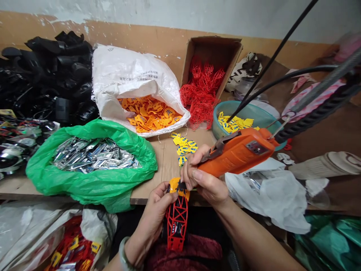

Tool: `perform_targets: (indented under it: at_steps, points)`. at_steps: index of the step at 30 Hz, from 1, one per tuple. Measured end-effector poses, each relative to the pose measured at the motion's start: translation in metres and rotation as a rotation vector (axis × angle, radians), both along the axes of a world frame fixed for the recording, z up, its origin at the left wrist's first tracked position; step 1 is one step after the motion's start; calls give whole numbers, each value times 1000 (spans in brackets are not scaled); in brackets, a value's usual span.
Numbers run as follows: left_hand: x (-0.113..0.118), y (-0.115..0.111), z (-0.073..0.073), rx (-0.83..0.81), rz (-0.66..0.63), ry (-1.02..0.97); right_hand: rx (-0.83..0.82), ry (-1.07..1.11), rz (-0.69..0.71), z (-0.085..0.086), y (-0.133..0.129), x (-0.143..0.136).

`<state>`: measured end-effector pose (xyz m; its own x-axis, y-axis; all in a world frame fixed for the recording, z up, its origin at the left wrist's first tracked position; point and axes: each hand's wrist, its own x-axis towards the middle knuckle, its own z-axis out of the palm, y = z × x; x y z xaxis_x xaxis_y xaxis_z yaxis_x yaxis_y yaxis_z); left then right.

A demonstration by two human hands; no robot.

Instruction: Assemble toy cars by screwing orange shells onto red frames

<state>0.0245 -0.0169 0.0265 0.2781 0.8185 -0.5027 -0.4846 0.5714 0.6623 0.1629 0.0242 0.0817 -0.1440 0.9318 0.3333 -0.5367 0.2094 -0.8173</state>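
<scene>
Close to my lap, my left hand (156, 207) is closed around a toy car (177, 218) with a red lattice cage, dark wheels and an orange-yellow end piece. My right hand (207, 180) grips the front of an orange electric screwdriver (238, 151), which slants down from the upper right. Its fingertips come down at the car's orange end and hide the tool's tip. Just beyond my hands, several yellow pieces with blue markings (184, 146) lie on the cardboard-covered table (158, 154).
A green bag (39, 165) of shiny silver pieces stands left, behind it a white sack (132, 67) of orange parts. Red cages spill from a cardboard box (237, 56). A teal bowl (217, 126) holds yellow pieces. Cables (270, 60) hang on the right; black parts (56, 75) are heaped left.
</scene>
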Motion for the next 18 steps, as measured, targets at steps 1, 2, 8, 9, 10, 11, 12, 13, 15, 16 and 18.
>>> perform_targets:
  at_steps: [1, 2, 8, 9, 10, 11, 12, 13, 15, 16, 18]
  points:
    - [0, 0, 0, 2, 4, 0, -6, -7, 1, -1, 0, 0]
    - [-1, 1, -1, 1, 9, 0, -15, -19, -7, -3, 0, -1]
    - [-5, 7, -5, -44, -29, 60, -91, -5, -90, -9, 13, -1]
    - [-6, 9, -4, -54, -42, 82, -89, -9, -147, -7, 20, 3]
    - [-5, 12, -3, -70, -55, 102, -80, -36, -214, -5, 27, 8]
    - [-4, 13, 0, -73, -62, 119, -75, -82, -282, -1, 34, 16]
    - [-3, 14, 3, -89, -71, 147, -75, -148, -336, 3, 41, 24]
    - [-1, 14, 7, -106, -75, 170, -76, -231, -369, 7, 47, 34]
    - [4, 11, 15, -123, -73, 186, -64, -423, -388, 11, 53, 56]
    - [6, 9, 17, -123, -76, 180, -47, -519, -398, 12, 53, 69]
    - [9, 7, 17, -109, -95, 154, -27, -693, -480, 8, 44, 98]
